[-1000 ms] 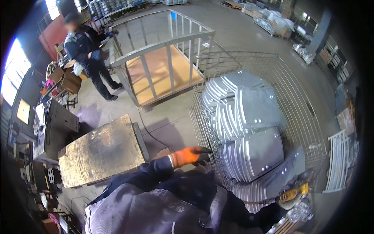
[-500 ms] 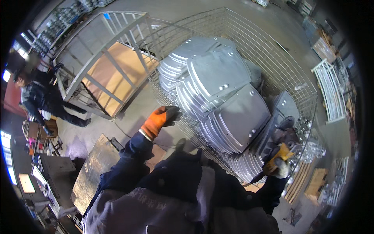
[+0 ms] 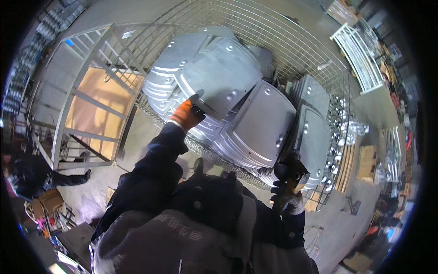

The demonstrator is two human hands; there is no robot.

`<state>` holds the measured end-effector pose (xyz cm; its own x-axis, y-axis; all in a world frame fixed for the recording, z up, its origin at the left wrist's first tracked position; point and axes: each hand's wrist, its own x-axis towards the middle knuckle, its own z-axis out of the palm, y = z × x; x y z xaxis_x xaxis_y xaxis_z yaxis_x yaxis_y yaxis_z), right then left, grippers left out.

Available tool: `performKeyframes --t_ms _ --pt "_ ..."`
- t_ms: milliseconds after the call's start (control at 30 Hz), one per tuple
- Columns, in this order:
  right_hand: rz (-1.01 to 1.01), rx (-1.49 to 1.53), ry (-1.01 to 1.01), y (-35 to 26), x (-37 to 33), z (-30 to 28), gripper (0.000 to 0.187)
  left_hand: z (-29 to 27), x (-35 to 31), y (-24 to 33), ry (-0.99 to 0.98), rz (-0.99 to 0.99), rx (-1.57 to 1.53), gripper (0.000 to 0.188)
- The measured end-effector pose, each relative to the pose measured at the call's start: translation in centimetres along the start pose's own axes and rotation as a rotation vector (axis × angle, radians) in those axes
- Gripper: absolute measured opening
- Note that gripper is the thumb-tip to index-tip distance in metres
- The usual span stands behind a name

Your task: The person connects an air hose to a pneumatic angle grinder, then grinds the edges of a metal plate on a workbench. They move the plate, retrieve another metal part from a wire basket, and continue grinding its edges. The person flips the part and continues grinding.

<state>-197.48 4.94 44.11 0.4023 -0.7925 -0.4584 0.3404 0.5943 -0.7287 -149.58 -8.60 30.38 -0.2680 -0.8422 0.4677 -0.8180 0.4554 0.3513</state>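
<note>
My left hand [image 3: 188, 114], in an orange glove with dark fingertips, reaches over the near edge of a stack of grey metal panels [image 3: 223, 75]. Its fingers are apart, and whether they touch the top panel I cannot tell. In my right hand [image 3: 287, 197], also gloved, is a power tool that looks like an angle grinder [image 3: 294, 171], dark with a yellow part. It is held low at the basket's near right side, close to another stack of panels [image 3: 312, 146]. Between the two hands lies a further tilted stack [image 3: 262, 123]. All the stacks rest in a wire mesh basket [image 3: 292, 36].
A metal-framed cage cart [image 3: 68, 102] with a brown board stands left of the basket. Beyond it a person in dark clothes [image 3: 29, 176] is at the far left. Wooden pallet slats [image 3: 346, 166] and a wooden crate [image 3: 367, 164] lie to the right.
My left hand has moved from beside the basket to over the panels. The grinder has come lower and nearer my body. The view has shifted, and the person at left sits nearer the rim.
</note>
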Motion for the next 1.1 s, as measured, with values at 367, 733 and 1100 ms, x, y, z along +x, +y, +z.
performKeyframes --t_ms 367,733,1100 --pt "-0.050 0.050 0.081 0.2 -0.8 -0.3 0.067 0.7 4.6 3.3 0.014 -0.339 -0.317 0.076" --pt "-0.138 -0.184 0.000 -3.2 -1.4 -2.2 0.070 -8.9 6.3 4.6 0.321 -0.271 -0.191 0.045" --pt "-0.026 -0.310 -0.174 -6.0 3.2 -1.9 0.053 -11.6 -12.2 15.7 0.735 -0.688 -0.867 0.046"
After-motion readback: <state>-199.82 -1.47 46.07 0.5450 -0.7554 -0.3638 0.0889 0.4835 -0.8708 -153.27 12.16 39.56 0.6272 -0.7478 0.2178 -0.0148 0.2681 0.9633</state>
